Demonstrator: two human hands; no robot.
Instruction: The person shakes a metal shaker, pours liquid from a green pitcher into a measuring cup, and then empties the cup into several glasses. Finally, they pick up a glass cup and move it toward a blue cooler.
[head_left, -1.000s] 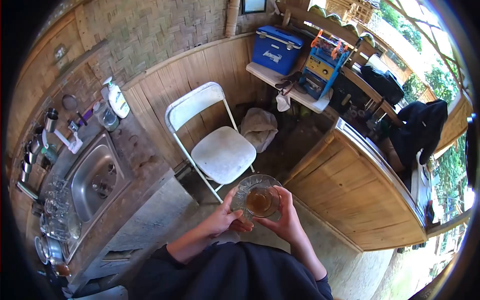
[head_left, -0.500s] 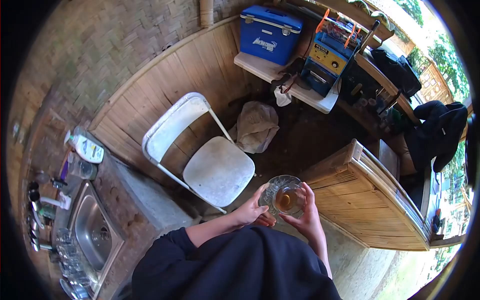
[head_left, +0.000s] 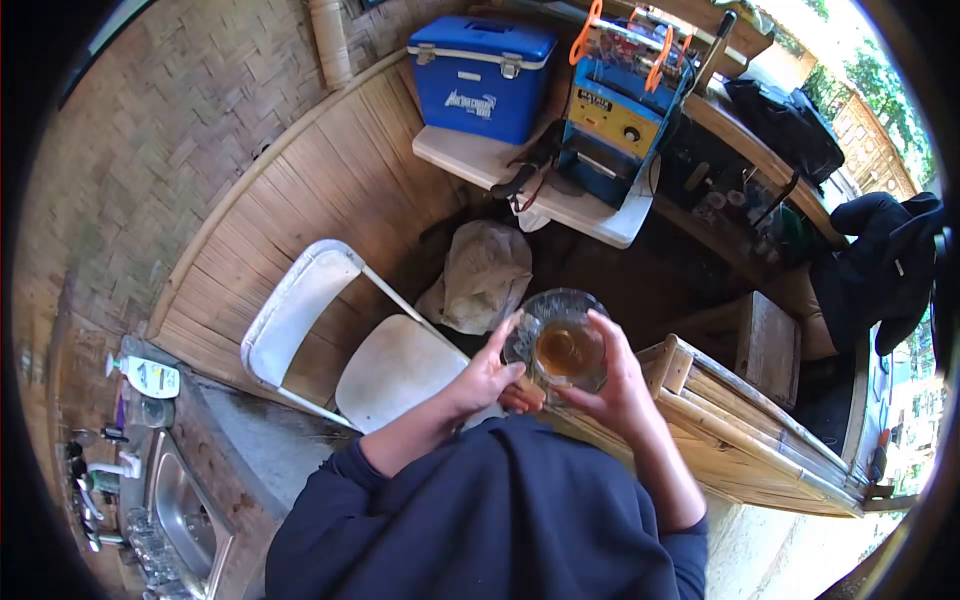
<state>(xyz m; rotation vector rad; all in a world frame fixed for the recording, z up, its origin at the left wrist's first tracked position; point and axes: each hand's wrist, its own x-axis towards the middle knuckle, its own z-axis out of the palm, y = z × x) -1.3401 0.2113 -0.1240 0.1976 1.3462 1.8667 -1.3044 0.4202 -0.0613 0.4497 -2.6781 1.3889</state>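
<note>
A clear glass cup (head_left: 592,378) with brown liquid sits over a patterned glass saucer (head_left: 545,303) in front of my chest. On the left, my left hand (head_left: 497,378) grips the saucer's edge, its fingers curled under the rim. My right hand (head_left: 622,390) is closed round the right side of the cup, thumb near its lower edge and fingers along the far side. Part of the saucer is hidden behind the cup.
A white folding chair (head_left: 395,370) stands ahead on the left, beside a pale sack (head_left: 483,275). The sink (head_left: 185,510) is at lower left. Ahead, a white tabletop (head_left: 465,160) bears a blue cooler (head_left: 480,85) and a cup-sealing machine (head_left: 615,120). A bamboo counter (head_left: 750,430) lies right.
Both hands have moved up and forward with the cup and saucer. The view has shifted, bringing the tabletop and counter closer; the chair appears lower and further left.
</note>
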